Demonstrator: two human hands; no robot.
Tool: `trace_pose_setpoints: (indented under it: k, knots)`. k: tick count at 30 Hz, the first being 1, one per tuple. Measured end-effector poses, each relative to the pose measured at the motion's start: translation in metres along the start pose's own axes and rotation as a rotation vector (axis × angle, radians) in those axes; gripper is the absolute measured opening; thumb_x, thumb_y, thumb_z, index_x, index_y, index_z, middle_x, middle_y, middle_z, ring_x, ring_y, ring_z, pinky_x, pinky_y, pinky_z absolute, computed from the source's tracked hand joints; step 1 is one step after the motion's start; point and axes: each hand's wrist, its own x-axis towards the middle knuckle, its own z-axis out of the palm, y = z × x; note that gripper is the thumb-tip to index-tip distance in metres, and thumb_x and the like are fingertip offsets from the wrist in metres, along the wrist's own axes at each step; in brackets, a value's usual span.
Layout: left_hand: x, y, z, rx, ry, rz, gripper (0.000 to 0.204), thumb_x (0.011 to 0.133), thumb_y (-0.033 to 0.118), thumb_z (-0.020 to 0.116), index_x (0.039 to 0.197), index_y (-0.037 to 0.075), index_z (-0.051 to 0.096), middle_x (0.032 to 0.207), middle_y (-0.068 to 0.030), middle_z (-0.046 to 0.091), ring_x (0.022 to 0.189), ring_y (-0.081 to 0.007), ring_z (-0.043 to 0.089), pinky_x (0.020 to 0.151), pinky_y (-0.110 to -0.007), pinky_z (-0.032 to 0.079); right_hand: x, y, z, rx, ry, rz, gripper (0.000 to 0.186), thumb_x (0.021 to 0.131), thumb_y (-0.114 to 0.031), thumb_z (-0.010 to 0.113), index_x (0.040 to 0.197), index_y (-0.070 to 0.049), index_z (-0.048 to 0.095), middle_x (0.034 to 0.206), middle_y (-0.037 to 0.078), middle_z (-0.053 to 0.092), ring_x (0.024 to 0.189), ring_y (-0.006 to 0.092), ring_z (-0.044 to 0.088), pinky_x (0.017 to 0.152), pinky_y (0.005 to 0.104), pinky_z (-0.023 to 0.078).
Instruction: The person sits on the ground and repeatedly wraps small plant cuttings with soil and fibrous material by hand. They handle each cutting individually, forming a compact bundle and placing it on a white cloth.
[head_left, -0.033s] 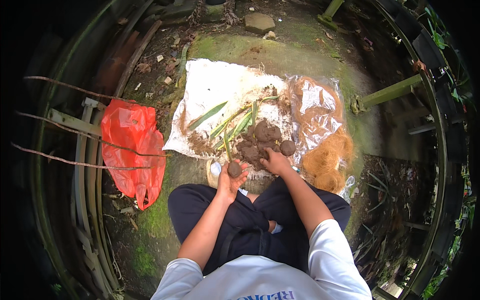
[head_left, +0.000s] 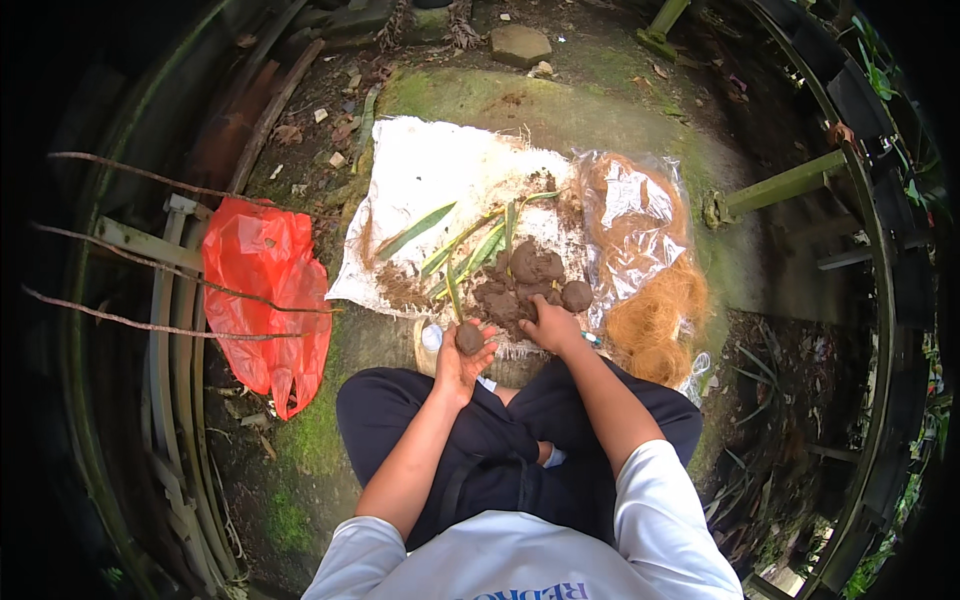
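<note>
My left hand (head_left: 458, 375) cradles a round brown mud ball (head_left: 469, 338), with a green leaf cutting (head_left: 452, 290) standing up out of it. At the mud heap (head_left: 533, 262), my right hand (head_left: 555, 328) has its fingers curled into the soft brown mass. Just right of these fingers lies another mud ball (head_left: 576, 295). Both lumps and heap are over a white woven sack (head_left: 420, 160), strewn with several long green leaves (head_left: 415, 232), soil and fibres. A small white round item (head_left: 432, 338) is beside my left hand, partly hidden.
Reddish plastic bag (head_left: 260, 270) on the left, crossed by several sticks (head_left: 120, 318). Clear bag (head_left: 630, 210) of brown fibre, with loose fibre (head_left: 668, 320), on the right. Mossy concrete slab (head_left: 480, 95) underneath, a stone (head_left: 519, 45) beyond, wooden rails (head_left: 780, 182) at both sides.
</note>
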Motion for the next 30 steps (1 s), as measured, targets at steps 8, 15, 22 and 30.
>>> trace_pose_setpoints:
  k: [8, 15, 22, 30]
  knots:
    - [0.006, 0.002, 0.008, 0.054, 0.014, -0.003, 0.05, 0.105, 0.054, 0.032, 0.121, 0.012, 0.053, 0.108, -0.0087, 0.07, 0.079, -0.0148, 0.068, 0.065, -0.026, 0.054, -0.005, 0.015, -0.003, 0.023, 0.074, 0.031, 0.042, 0.094, -0.038, 0.062, 0.123, -0.012, 0.047, 0.089, 0.02, 0.07, 0.09, 0.0444, 0.067, 0.078, 0.0542, 0.051]
    - [0.002, 0.0, 0.012, 0.118, -0.033, 0.082, 0.054, 0.1, 0.063, 0.039, 0.11, 0.013, 0.054, 0.102, -0.0063, 0.069, 0.074, -0.0117, 0.066, 0.058, -0.023, 0.052, -0.012, 0.039, -0.019, 0.56, 0.18, 0.055, 0.032, 0.098, -0.023, 0.057, 0.125, -0.007, 0.05, 0.083, 0.014, 0.068, 0.079, 0.0263, 0.071, 0.072, 0.0393, 0.053]
    - [-0.002, -0.002, 0.009, 0.274, -0.14, 0.211, 0.043, 0.099, 0.055, 0.053, 0.109, 0.013, 0.054, 0.104, -0.006, 0.068, 0.086, -0.0111, 0.066, 0.065, -0.023, 0.053, -0.038, 0.01, -0.05, 0.808, 0.159, 0.037, 0.028, 0.096, -0.013, 0.055, 0.123, -0.009, 0.052, 0.084, 0.006, 0.062, 0.069, 0.015, 0.063, 0.066, 0.0311, 0.05]
    - [-0.009, -0.007, 0.014, 0.443, -0.157, 0.223, 0.032, 0.098, 0.032, 0.066, 0.113, 0.011, 0.048, 0.121, -0.0092, 0.064, 0.1, -0.017, 0.063, 0.077, -0.03, 0.054, -0.057, -0.007, -0.036, 0.739, 0.138, -0.018, 0.027, 0.095, -0.009, 0.053, 0.122, -0.008, 0.052, 0.078, 0.003, 0.055, 0.067, 0.0107, 0.057, 0.061, 0.0278, 0.046]
